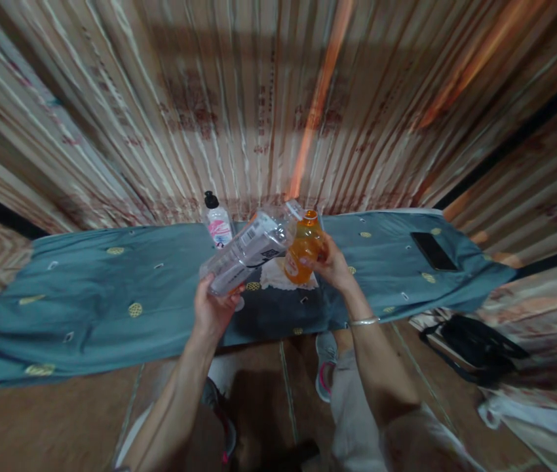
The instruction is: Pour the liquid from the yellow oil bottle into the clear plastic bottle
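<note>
My left hand [216, 305] is wrapped round the lower end of a large clear plastic bottle [246, 252] with a printed label. That bottle is tilted, its mouth up and to the right, close to the neck of an amber bottle [303, 252]. Whether the two mouths touch, I cannot tell. Fingers of my right hand [330, 265] grip the amber bottle from its right side. It stands nearly upright over a whitish cloth [273, 275]. Behind the clear bottle is a pump bottle [217, 223] with a black top and pink print, partly hidden. A small pale round thing [240, 304] shows by my left hand.
The bottles are over a narrow table with a teal patterned cloth [160, 288]. A black phone [433, 251] lies at its right end. Pleated curtains [239, 98] hang behind. A black bag [478, 344] is at the lower right, and my shoes [326, 367] are on the tiled floor.
</note>
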Demonstrator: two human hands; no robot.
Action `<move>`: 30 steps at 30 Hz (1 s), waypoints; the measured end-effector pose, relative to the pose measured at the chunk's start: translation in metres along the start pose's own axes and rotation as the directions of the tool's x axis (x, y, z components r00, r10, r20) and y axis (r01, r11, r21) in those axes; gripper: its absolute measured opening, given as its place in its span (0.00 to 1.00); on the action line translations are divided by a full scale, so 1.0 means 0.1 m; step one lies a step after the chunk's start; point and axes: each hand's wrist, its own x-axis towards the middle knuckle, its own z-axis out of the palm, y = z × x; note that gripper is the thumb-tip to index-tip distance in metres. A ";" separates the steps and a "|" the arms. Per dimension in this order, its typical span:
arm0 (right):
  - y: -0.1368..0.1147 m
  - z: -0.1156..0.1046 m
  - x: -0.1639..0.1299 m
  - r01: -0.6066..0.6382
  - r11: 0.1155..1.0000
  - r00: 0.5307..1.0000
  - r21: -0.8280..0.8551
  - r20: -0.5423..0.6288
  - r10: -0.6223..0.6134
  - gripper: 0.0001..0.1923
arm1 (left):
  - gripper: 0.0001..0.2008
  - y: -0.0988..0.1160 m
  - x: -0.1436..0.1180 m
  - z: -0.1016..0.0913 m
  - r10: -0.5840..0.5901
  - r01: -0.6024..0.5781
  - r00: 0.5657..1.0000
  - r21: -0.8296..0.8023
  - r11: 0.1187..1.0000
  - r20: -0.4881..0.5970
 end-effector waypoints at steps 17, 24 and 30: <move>-1.18 0.17 -0.42 0.264 0.960 0.942 -0.089 -0.190 -0.277 0.37 | 0.31 0.02 0.07 -0.07 -0.079 0.085 0.994 -0.075 0.994 0.075; -1.01 0.98 -0.35 0.049 0.962 0.986 0.268 0.138 -0.089 0.50 | 0.28 0.03 0.04 0.00 -0.096 0.099 0.993 -0.050 0.994 0.066; -0.91 1.31 -0.27 -0.083 0.929 0.990 0.359 0.134 0.037 0.39 | 0.26 0.00 0.04 -0.05 -0.148 0.152 0.986 -0.044 0.987 0.072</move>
